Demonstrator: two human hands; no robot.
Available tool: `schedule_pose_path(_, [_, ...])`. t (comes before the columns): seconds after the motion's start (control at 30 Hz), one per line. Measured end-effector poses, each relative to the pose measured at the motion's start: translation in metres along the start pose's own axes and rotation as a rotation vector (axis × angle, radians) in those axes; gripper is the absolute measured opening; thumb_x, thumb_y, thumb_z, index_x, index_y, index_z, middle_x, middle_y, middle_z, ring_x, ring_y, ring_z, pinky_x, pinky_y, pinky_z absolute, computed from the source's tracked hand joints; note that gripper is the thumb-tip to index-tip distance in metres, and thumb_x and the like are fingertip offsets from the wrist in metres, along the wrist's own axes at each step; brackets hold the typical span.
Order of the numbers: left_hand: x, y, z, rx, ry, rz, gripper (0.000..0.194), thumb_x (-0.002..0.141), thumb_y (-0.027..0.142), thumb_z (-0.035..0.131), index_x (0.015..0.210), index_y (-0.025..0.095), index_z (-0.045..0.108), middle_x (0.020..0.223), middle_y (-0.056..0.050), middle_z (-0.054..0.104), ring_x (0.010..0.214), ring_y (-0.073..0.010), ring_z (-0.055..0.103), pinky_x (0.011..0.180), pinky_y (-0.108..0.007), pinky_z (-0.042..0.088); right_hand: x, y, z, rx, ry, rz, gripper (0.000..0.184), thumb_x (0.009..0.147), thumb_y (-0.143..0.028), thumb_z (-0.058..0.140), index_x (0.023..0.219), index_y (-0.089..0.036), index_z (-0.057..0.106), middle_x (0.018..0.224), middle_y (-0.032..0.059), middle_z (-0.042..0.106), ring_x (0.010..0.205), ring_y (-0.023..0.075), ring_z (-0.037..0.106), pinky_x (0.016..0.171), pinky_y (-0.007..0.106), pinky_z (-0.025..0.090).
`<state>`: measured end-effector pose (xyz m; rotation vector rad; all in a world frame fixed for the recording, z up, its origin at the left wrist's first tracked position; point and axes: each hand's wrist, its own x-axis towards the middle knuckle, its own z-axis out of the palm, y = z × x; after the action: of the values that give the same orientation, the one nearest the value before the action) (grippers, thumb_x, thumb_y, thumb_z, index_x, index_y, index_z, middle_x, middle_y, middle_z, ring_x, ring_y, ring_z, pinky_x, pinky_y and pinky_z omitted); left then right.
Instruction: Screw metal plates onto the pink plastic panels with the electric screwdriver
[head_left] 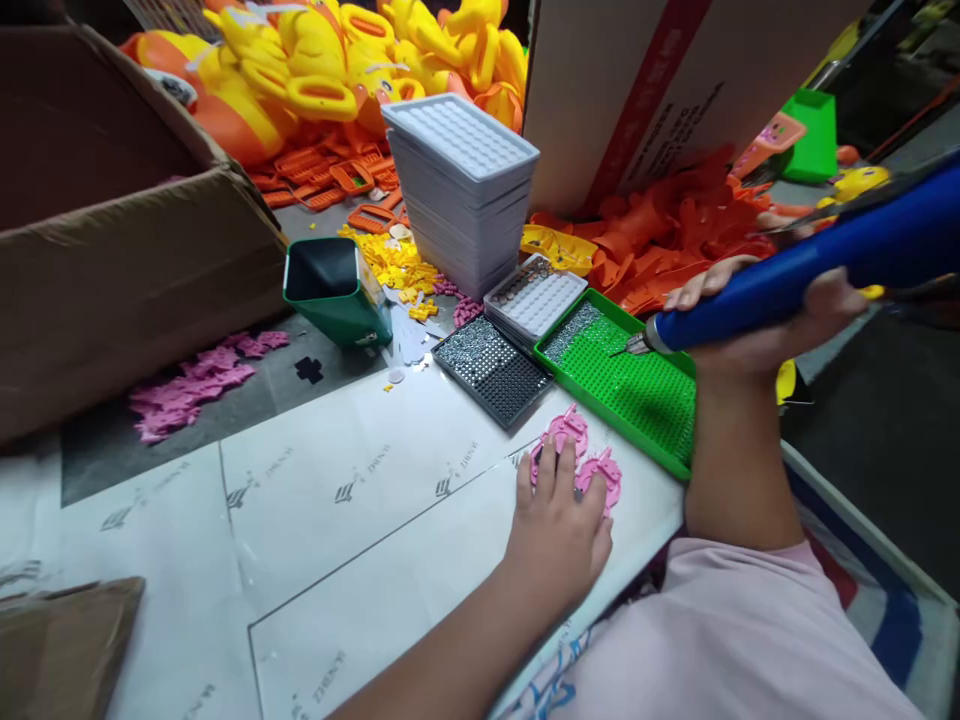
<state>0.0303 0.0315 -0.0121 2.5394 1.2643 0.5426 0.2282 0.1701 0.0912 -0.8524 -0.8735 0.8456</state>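
Observation:
My left hand [561, 515] lies with fingers spread over two pink plastic parts [600, 478] on the white sheeted table, covering some of them. In my right hand [772, 320] is a blue electric screwdriver [814, 270], fingers wrapped round its body. Its metal bit points left, over the green perforated tray [637, 385], which carries small silvery screws at its far end. Beside that tray sits a black perforated tray [517, 390], also partly covered with small screws. From this view I cannot tell whether the bit touches anything.
Behind the trays rise a tall stack of white trays [469, 190] and a shorter white tray [536, 300]. A dark green bin [334, 290], pink pieces [195, 385] and a cardboard box [135, 290] stand left. Yellow duck-shaped toys [322, 60] and red-orange parts [667, 235] are heaped beyond.

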Motion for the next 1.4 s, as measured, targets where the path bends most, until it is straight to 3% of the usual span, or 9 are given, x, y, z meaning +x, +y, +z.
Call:
schedule_pose_path(0.1, [0.001, 0.000, 0.000, 0.010, 0.037, -0.005, 0.034, 0.082, 0.039, 0.059, 0.113, 0.023, 0.062, 0.137, -0.016, 0.051, 0.128, -0.0357, 0.043, 0.103, -0.056, 0.032, 0.010, 0.013, -0.010, -0.075, 0.172, -0.207, 0.022, 0.065, -0.044, 0.050, 0.076, -0.025, 0.048, 0.051, -0.0026, 0.056, 0.043, 0.0169, 0.052, 0.042, 0.028, 0.038])
schedule_pose_path(0.27, [0.001, -0.001, 0.000, 0.015, 0.042, -0.015, 0.033, 0.083, 0.039, 0.060, 0.112, 0.023, 0.064, 0.136, -0.016, 0.052, 0.128, -0.0354, 0.043, 0.103, -0.056, 0.032, 0.021, 0.024, -0.022, -0.124, 0.278, -0.171, 0.023, 0.065, -0.046, 0.049, 0.079, -0.028, 0.050, 0.050, -0.0044, 0.057, 0.045, 0.0185, 0.052, 0.048, 0.034, 0.045])
schedule_pose_path(0.53, [0.001, -0.001, 0.001, 0.016, 0.041, -0.018, 0.035, 0.083, 0.040, 0.060, 0.113, 0.023, 0.063, 0.137, -0.017, 0.050, 0.130, -0.0360, 0.041, 0.105, -0.057, 0.029, 0.025, 0.030, -0.030, -0.067, 0.197, -0.110, 0.023, 0.066, -0.044, 0.057, 0.083, -0.030, 0.053, 0.054, -0.0060, 0.060, 0.053, 0.0190, 0.058, 0.056, 0.036, 0.048])
schedule_pose_path(0.77, [0.001, -0.001, 0.001, 0.017, 0.036, -0.017, 0.037, 0.084, 0.042, 0.060, 0.115, 0.022, 0.063, 0.138, -0.018, 0.049, 0.130, -0.0368, 0.042, 0.106, -0.059, 0.030, 0.027, 0.033, -0.022, -0.136, 0.171, -0.120, 0.024, 0.066, -0.045, 0.053, 0.080, -0.025, 0.056, 0.051, -0.0042, 0.056, 0.048, 0.0188, 0.059, 0.048, 0.033, 0.047])
schedule_pose_path(0.93, [0.001, -0.002, 0.002, 0.026, 0.030, -0.016, 0.042, 0.086, 0.046, 0.057, 0.119, 0.020, 0.061, 0.138, -0.017, 0.049, 0.131, -0.0371, 0.039, 0.106, -0.059, 0.030, 0.025, 0.032, -0.018, -0.192, 0.226, -0.155, 0.020, 0.066, -0.046, 0.051, 0.071, -0.026, 0.051, 0.050, -0.0047, 0.054, 0.046, 0.0173, 0.057, 0.046, 0.032, 0.047])
schedule_pose_path(1.03, [0.001, -0.002, 0.002, 0.038, 0.007, -0.015, 0.042, 0.087, 0.046, 0.056, 0.120, 0.020, 0.060, 0.138, -0.017, 0.049, 0.130, -0.0368, 0.040, 0.106, -0.060, 0.030, 0.025, 0.025, -0.018, -0.178, 0.236, -0.140, 0.023, 0.065, -0.046, 0.049, 0.077, -0.027, 0.055, 0.051, -0.0036, 0.058, 0.044, 0.0164, 0.054, 0.046, 0.032, 0.048])
schedule_pose_path(1.13, [0.002, -0.002, 0.002, 0.041, -0.001, -0.015, 0.042, 0.087, 0.047, 0.055, 0.119, 0.021, 0.061, 0.137, -0.018, 0.050, 0.130, -0.0368, 0.041, 0.106, -0.060, 0.031, 0.023, 0.013, -0.014, -0.123, 0.291, -0.229, 0.029, 0.066, -0.047, 0.044, 0.080, -0.024, 0.054, 0.046, -0.0034, 0.055, 0.039, 0.0158, 0.051, 0.042, 0.030, 0.045])
schedule_pose_path(1.27, [0.002, -0.001, 0.002, 0.038, -0.006, -0.023, 0.042, 0.087, 0.048, 0.056, 0.119, 0.021, 0.061, 0.138, -0.018, 0.050, 0.131, -0.0363, 0.040, 0.106, -0.059, 0.031, 0.006, -0.007, -0.005, -0.120, 0.247, -0.234, 0.032, 0.064, -0.051, 0.046, 0.078, -0.023, 0.054, 0.048, -0.0026, 0.053, 0.041, 0.0168, 0.053, 0.037, 0.027, 0.039])
schedule_pose_path(1.4, [0.002, -0.001, 0.002, 0.033, -0.003, -0.015, 0.041, 0.086, 0.047, 0.058, 0.117, 0.021, 0.062, 0.138, -0.018, 0.049, 0.132, -0.0370, 0.039, 0.106, -0.059, 0.031, -0.032, -0.023, 0.003, -0.115, 0.141, -0.114, 0.035, 0.065, -0.052, 0.047, 0.080, -0.024, 0.060, 0.054, 0.0003, 0.058, 0.043, 0.0195, 0.053, 0.039, 0.032, 0.041])
